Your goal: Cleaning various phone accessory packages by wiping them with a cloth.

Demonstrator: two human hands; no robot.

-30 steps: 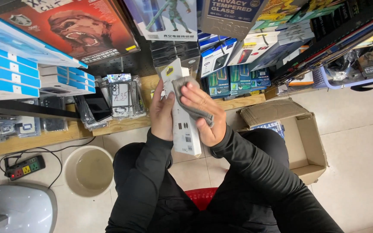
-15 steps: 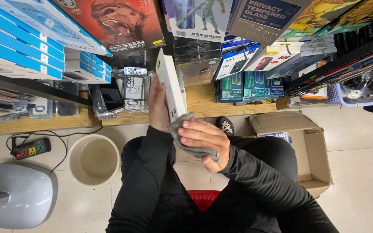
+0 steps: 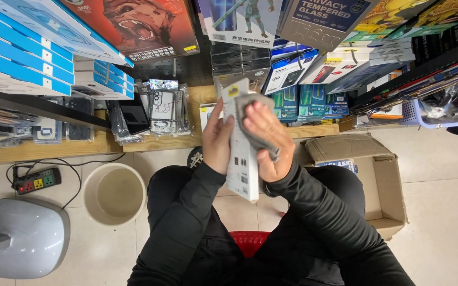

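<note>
Right hand has risen, pressing grey cloth on the long white box, left hand gripping it.

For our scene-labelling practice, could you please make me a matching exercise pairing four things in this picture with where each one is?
Things:
1. grey cloth
2. white flat box
3. cream bucket
4. open cardboard box

Places:
A. on the floor to the person's left, beside the power strip
B. held upright in the left hand
C. on the floor to the person's right
D. pressed against the flat box by the right hand

Pairs: 1-D, 2-B, 3-A, 4-C
</note>
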